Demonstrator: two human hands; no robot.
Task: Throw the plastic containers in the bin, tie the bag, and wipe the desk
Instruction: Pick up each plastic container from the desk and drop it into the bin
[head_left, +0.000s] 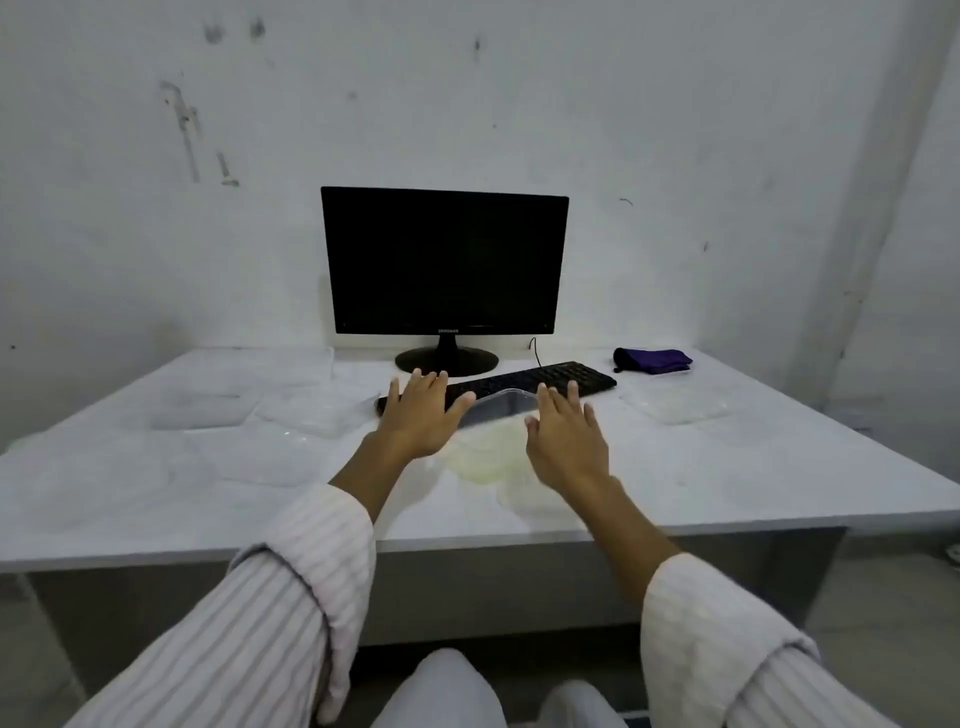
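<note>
Several clear plastic containers lie on the white desk (727, 483). One clear container (493, 410) sits between my hands, leaning against the keyboard, with a yellowish patch on the desk below it. Others lie at the left (311, 410) and at the right (680, 402). My left hand (423, 415) hovers with fingers spread just left of the middle container. My right hand (566, 436) is spread just right of it. Neither hand holds anything. A purple cloth (654, 359) lies at the back right. No bin or bag is in view.
A black monitor (444, 265) stands at the back of the desk with a black keyboard (550, 376) in front of it. A stained white wall is behind. The desk's front edge is close to my knees.
</note>
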